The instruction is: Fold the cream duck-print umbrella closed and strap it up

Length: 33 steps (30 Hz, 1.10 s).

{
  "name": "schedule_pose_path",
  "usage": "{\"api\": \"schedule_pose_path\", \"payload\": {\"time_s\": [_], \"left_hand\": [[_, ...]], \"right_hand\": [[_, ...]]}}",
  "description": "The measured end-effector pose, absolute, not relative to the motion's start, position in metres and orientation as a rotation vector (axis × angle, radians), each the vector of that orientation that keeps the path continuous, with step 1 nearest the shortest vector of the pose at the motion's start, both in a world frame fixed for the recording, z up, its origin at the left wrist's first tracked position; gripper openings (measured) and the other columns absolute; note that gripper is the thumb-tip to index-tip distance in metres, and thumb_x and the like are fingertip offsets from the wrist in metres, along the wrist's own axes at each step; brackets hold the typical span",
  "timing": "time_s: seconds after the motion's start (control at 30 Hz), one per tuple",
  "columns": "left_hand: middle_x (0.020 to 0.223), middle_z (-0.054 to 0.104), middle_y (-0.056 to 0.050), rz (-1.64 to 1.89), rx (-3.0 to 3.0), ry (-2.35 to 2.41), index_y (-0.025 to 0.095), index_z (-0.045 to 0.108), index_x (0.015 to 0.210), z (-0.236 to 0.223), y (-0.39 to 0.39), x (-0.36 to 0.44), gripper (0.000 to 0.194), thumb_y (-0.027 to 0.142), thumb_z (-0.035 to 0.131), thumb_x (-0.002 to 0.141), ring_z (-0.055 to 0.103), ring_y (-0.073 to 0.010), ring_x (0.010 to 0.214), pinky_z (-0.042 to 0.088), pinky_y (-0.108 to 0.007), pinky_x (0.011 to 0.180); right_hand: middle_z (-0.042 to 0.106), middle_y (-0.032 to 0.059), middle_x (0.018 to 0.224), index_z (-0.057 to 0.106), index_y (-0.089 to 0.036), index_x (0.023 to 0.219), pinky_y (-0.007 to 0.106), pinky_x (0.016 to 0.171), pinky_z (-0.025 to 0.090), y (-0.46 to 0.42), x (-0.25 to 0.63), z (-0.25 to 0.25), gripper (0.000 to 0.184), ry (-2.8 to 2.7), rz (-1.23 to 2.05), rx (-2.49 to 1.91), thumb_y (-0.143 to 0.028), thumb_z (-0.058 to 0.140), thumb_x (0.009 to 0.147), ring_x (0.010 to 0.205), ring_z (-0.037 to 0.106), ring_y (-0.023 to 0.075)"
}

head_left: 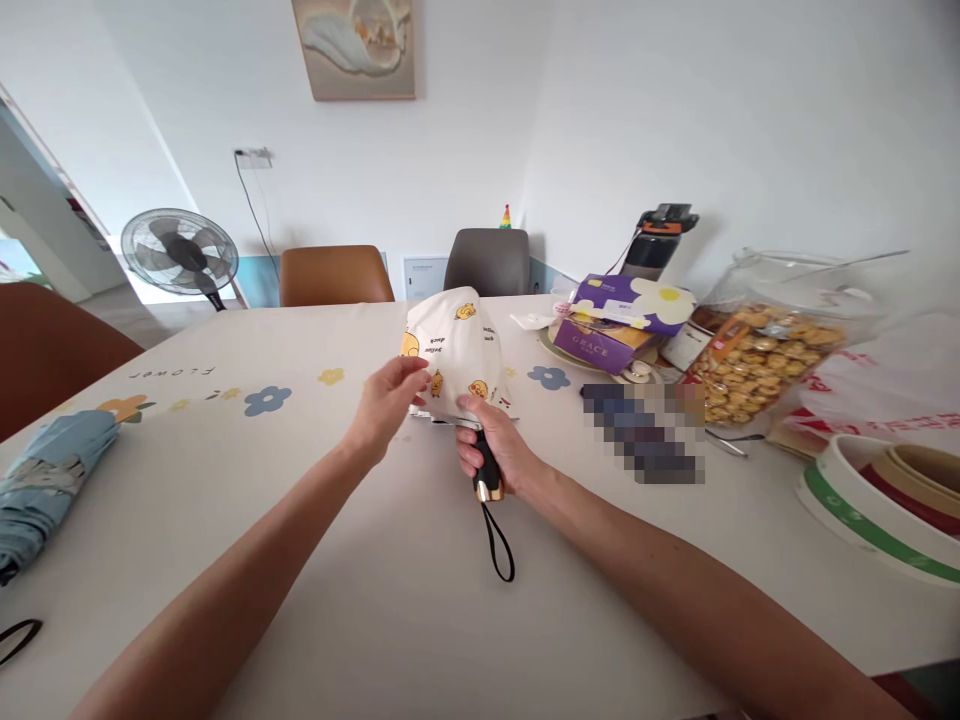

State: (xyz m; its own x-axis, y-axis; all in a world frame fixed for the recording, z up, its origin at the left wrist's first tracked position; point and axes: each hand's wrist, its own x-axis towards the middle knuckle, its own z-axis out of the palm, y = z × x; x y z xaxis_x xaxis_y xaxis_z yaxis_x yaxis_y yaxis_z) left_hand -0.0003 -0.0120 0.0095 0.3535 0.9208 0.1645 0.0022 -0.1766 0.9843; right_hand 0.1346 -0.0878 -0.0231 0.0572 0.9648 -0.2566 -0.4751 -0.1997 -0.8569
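I hold a folded white umbrella point(454, 345) printed with yellow ducks upright above the table point(420, 590). My right hand point(499, 445) is wrapped around its black handle, whose gold end cap and black wrist strap point(499, 545) hang below my fist. My left hand point(386, 400) pinches the lower edge of the canopy fabric from the left side.
A folded blue umbrella point(49, 480) lies at the table's left edge. On the right stand a purple box point(626, 300), a clear bag of snacks point(765, 355), a red-printed plastic bag point(885, 390) and stacked bowls point(892, 490). Chairs point(334, 275) and a standing fan point(180, 252) are behind the table.
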Motion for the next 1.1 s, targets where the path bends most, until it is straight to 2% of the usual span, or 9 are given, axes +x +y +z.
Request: {"api": "schedule_pose_path", "payload": {"time_s": [0.1, 0.23, 0.4, 0.53, 0.8, 0.97, 1.1], "left_hand": [[0.101, 0.064, -0.006, 0.923, 1.547, 0.852, 0.021, 0.061, 0.107, 0.006, -0.021, 0.006, 0.038, 0.040, 0.062, 0.074, 0.058, -0.0198, 0.095, 0.048, -0.030, 0.080], [0.109, 0.063, -0.007, 0.937, 1.487, 0.839, 0.023, 0.056, 0.114, 0.006, -0.025, 0.008, 0.051, 0.045, 0.068, 0.070, 0.058, -0.0233, 0.101, 0.047, -0.031, 0.081], [0.099, 0.067, -0.010, 1.021, 1.194, 0.789, 0.018, 0.059, 0.108, 0.010, -0.013, 0.003, 0.049, 0.049, 0.066, 0.071, 0.061, -0.0256, 0.095, 0.052, -0.034, 0.079], [0.096, 0.068, -0.009, 1.042, 0.976, 0.801, 0.019, 0.061, 0.106, 0.008, 0.001, -0.005, 0.049, 0.050, 0.067, 0.069, 0.063, -0.0262, 0.092, 0.054, -0.036, 0.078], [0.092, 0.068, -0.009, 1.064, 1.036, 0.753, 0.021, 0.059, 0.111, 0.013, 0.007, -0.014, 0.054, 0.057, 0.057, 0.071, 0.062, -0.0281, 0.089, 0.053, -0.039, 0.079], [0.090, 0.067, -0.007, 1.101, 0.983, 0.819, 0.020, 0.058, 0.107, 0.015, 0.013, -0.018, 0.045, 0.045, 0.059, 0.069, 0.063, -0.0264, 0.083, 0.055, -0.038, 0.074], [0.090, 0.068, -0.006, 1.111, 0.950, 0.850, 0.020, 0.058, 0.104, 0.015, 0.014, -0.017, 0.039, 0.037, 0.056, 0.069, 0.064, -0.0252, 0.081, 0.056, -0.037, 0.071]], "right_hand": [[0.038, -0.0088, 0.049, 0.041, -0.021, 0.072, 0.022, 0.030, 0.037, -0.090, 0.132, -0.020, 0.031, -0.739, 1.445, -1.104, -0.045, 0.060, 0.074, 0.031, 0.036, 0.0071], [0.043, -0.0068, 0.048, 0.043, -0.021, 0.071, 0.023, 0.028, 0.038, -0.093, 0.125, -0.021, 0.028, -0.902, 1.437, -1.222, -0.040, 0.062, 0.072, 0.030, 0.041, 0.0090], [0.044, -0.0040, 0.046, 0.041, -0.020, 0.060, 0.023, 0.026, 0.036, -0.104, 0.112, -0.024, 0.027, -1.098, 1.508, -1.293, -0.034, 0.060, 0.072, 0.029, 0.043, 0.0099], [0.044, -0.0045, 0.044, 0.039, -0.020, 0.056, 0.022, 0.027, 0.037, -0.111, 0.104, -0.021, 0.026, -1.209, 1.567, -1.277, -0.028, 0.058, 0.072, 0.030, 0.043, 0.0093], [0.042, -0.0059, 0.045, 0.039, -0.019, 0.056, 0.020, 0.029, 0.037, -0.117, 0.103, -0.011, 0.026, -1.290, 1.543, -1.238, -0.027, 0.058, 0.072, 0.030, 0.044, 0.0082], [0.044, -0.0057, 0.045, 0.041, -0.019, 0.058, 0.020, 0.030, 0.038, -0.117, 0.102, -0.012, 0.027, -1.228, 1.652, -1.224, -0.031, 0.062, 0.072, 0.031, 0.044, 0.0083], [0.053, -0.0025, 0.055, 0.048, -0.017, 0.067, 0.023, 0.032, 0.044, -0.114, 0.102, -0.018, 0.026, -1.103, 1.811, -1.185, -0.035, 0.066, 0.070, 0.034, 0.046, 0.0085]]}}
